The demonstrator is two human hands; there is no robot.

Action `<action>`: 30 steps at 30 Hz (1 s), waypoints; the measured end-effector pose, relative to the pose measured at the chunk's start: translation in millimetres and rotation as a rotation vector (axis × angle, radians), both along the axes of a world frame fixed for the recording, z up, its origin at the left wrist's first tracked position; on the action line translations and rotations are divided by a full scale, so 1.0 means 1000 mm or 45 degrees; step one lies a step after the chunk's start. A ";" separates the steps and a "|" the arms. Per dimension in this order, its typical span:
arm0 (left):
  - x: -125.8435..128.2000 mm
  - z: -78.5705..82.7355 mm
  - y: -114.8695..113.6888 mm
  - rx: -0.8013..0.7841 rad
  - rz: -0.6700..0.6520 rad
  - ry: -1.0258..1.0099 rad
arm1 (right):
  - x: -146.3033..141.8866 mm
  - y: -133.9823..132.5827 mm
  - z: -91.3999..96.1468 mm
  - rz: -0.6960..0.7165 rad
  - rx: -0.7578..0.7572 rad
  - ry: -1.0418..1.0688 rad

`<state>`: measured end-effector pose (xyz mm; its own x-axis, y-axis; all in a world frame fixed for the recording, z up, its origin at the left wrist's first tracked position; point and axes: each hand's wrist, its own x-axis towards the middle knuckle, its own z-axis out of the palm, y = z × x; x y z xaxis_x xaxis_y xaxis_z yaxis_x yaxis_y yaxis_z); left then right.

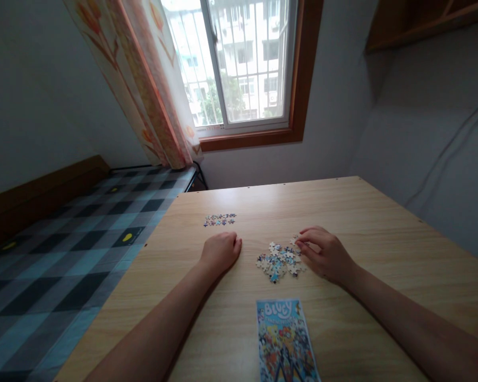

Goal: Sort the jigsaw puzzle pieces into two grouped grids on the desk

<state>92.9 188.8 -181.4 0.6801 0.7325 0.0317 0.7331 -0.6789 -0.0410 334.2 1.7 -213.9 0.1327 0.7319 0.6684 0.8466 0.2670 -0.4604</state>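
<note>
A loose pile of jigsaw puzzle pieces lies on the wooden table, some face up with blue print and some showing pale backs. At the pile's upper right edge, my right hand has its thumb and fingertips drawn together at a small puzzle piece. My left hand rests on the table left of the pile, its fingers curled into a fist with nothing showing in it. Beyond the left hand, several puzzle pieces are laid out in two short rows.
A colourful picture sheet marked "Bluey" lies on the table near me, below the pile. On the left, a bed with a checked cover adjoins the table. A barred window with a flowered curtain is ahead.
</note>
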 end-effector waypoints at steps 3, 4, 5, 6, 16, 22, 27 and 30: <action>-0.005 -0.002 0.009 0.038 0.100 -0.067 | 0.003 0.000 -0.002 -0.033 0.012 0.025; -0.006 -0.002 0.012 0.068 0.126 -0.094 | 0.003 0.001 -0.003 -0.039 0.021 0.028; -0.007 -0.003 0.016 0.100 0.146 -0.114 | 0.004 0.001 -0.004 -0.041 0.029 0.029; -0.008 -0.004 0.019 0.125 0.169 -0.123 | 0.004 0.001 -0.004 -0.038 0.038 0.029; -0.007 -0.006 0.029 0.150 0.215 -0.046 | 0.001 0.003 -0.004 -0.016 0.039 0.047; -0.006 -0.003 0.027 0.140 0.218 -0.032 | 0.002 0.004 -0.006 -0.013 0.031 0.034; -0.006 -0.006 0.028 0.145 0.208 -0.057 | 0.003 0.004 -0.007 -0.008 0.030 0.026; -0.007 -0.008 0.028 0.145 0.206 -0.071 | 0.002 0.003 -0.007 -0.007 0.023 0.020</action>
<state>86.0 217.3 -189.7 0.5484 0.8218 0.1545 0.8357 -0.5450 -0.0673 336.6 5.0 -220.8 0.1474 0.7191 0.6791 0.8406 0.2707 -0.4691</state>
